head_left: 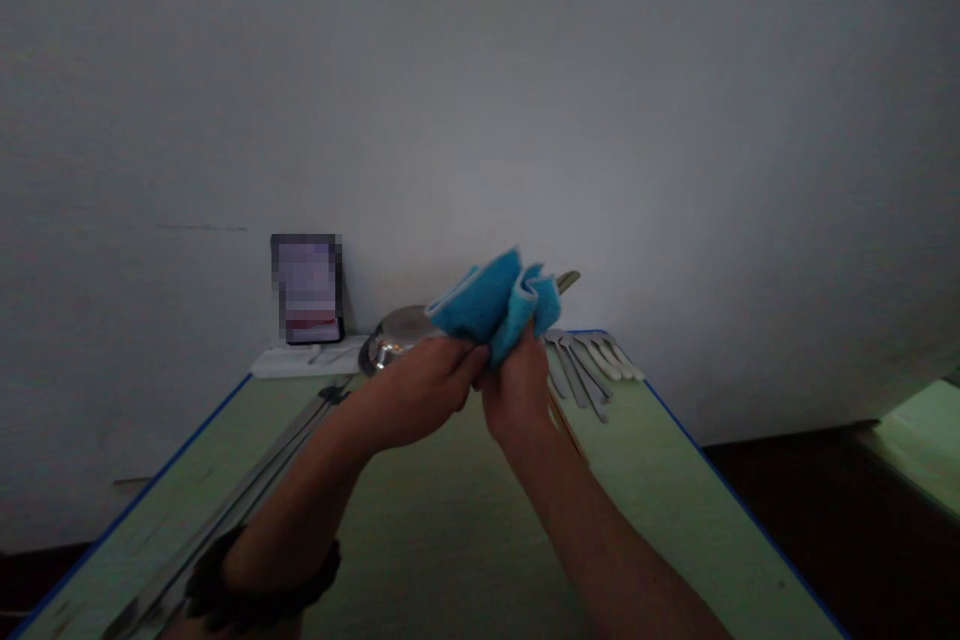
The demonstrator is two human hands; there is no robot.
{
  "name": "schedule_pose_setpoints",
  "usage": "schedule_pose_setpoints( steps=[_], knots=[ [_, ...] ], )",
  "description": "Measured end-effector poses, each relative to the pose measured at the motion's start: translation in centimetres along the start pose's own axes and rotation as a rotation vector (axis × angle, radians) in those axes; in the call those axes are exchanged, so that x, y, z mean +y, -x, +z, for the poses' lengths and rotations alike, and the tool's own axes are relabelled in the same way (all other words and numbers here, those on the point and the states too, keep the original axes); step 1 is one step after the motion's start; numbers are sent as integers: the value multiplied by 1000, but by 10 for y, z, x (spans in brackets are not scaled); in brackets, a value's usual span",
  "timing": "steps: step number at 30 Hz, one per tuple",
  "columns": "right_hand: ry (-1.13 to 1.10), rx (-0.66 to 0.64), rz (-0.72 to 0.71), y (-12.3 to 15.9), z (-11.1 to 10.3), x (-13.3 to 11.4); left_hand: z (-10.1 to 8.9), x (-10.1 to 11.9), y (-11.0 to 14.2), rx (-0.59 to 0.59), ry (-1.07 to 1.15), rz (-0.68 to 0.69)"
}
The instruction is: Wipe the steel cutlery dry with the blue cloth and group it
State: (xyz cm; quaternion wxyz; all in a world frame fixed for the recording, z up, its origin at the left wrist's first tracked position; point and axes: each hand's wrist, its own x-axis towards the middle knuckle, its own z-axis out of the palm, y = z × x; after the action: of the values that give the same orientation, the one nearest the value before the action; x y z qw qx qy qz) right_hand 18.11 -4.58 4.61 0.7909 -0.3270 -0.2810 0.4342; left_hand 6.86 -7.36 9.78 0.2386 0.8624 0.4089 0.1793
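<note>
A bunched blue cloth (pixel 484 300) with pale edging is raised above the table in front of me. My left hand (pixel 442 375) is closed at its lower left edge, thumb and fingers pressed together. From below, my right hand (pixel 519 385) is wrapped around the cloth's gathered right part. A narrow metal tip (pixel 570 280) sticks out past the cloth on the right; whether it is inside the cloth or behind it I cannot tell. Behind my left hand sits a shiny metal pan or bowl (pixel 397 330), partly hidden.
Several forks and spoons (pixel 581 370) lie at the table's back right, with thin brown sticks (pixel 566 425) beside my right wrist. Long metal utensils (pixel 247 490) run along the left. A screen (pixel 311 290) leans on the wall above a white tray (pixel 292 362). The green table (pixel 450 540) has blue edges.
</note>
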Motion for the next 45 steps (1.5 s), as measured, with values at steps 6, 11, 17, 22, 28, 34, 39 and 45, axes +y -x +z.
schedule_pose_setpoints(
  steps=[6, 11, 17, 22, 28, 34, 39, 45],
  knots=[
    [-216, 215, -11, -17, -5, -41, -9, 2, 13, -90, 139, 95],
    [-247, 280, 26, -24, -10, -54, -12, 9, 16, -219, 161, 39],
    [-282, 206, 14, -12, 2, -41, -9, 2, 12, -267, 143, 7],
    [-91, 114, 75, 12, 13, -22, -3, -3, 0, -48, 4, 68],
    [-75, 99, 109, 2, 8, -10, 5, -4, 3, 12, -237, 98],
    [-326, 202, 135, -46, -27, -43, -11, 0, 26, -255, -225, -9],
    [-513, 16, 48, -52, -50, -66, -13, -7, 26, -225, -70, -4],
    [-611, -52, -13, -51, -55, -73, -3, -14, 8, -409, 359, -75]
  ],
)
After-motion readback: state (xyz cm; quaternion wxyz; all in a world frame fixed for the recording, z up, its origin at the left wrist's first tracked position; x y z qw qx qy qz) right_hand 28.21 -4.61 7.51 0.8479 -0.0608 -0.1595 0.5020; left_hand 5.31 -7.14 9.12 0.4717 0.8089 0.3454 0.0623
